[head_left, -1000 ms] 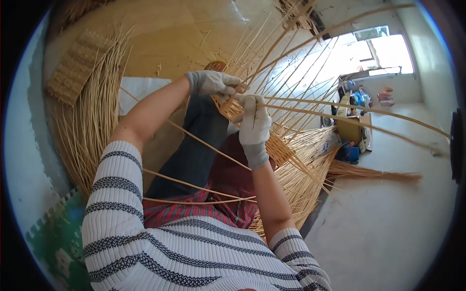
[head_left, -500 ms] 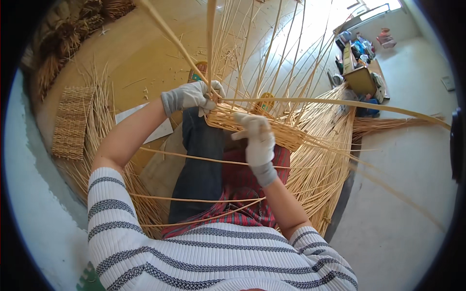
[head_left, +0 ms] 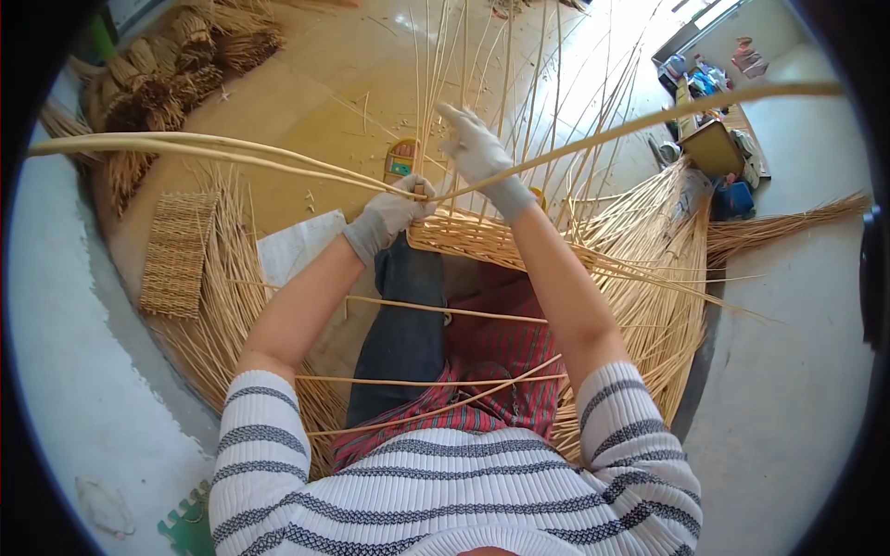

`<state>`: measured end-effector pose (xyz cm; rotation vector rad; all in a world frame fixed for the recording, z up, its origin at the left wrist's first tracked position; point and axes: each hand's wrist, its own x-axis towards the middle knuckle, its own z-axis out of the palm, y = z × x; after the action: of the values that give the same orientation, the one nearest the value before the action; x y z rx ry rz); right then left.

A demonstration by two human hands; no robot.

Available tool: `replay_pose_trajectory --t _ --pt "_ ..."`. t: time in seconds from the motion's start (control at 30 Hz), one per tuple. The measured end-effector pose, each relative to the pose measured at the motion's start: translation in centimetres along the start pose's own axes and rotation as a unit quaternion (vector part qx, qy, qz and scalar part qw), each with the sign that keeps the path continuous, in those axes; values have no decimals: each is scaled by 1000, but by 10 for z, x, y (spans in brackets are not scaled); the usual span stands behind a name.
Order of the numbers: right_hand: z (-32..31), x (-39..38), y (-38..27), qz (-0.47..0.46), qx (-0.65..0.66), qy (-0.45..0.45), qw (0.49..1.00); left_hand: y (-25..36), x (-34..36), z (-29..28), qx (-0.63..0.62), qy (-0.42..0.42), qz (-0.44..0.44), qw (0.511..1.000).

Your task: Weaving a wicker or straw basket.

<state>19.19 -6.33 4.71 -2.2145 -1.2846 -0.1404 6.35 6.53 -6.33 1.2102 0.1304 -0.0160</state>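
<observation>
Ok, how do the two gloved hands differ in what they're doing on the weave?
The left hand is closed in a fist around long canes that sweep off to the left; the right hand sits higher, fingers extended among the upright stakes. The left is low at the woven rim; the right is above it. Both wear grey gloves.

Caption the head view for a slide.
Gloved left hand and right hand work long cane strands into a half-woven basket on the lap.
</observation>
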Motion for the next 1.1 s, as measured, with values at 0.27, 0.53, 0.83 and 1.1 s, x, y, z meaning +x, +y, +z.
replay_pose_trajectory --t 0.27,0.53,0.83,1.1 --pt "-12 -85 5 252 438 309 806 -10 -7 -10 -105 28 29 994" --pt "-3 -116 -18 247 179 -44 951 -17 -8 8 -90 58 62 992" --pt "17 -28 -17 392 56 -358 846 -38 -9 -1 -206 61 78 974" --pt "21 -172 5 348 494 -30 796 -32 -38 -7 251 337 125 899"
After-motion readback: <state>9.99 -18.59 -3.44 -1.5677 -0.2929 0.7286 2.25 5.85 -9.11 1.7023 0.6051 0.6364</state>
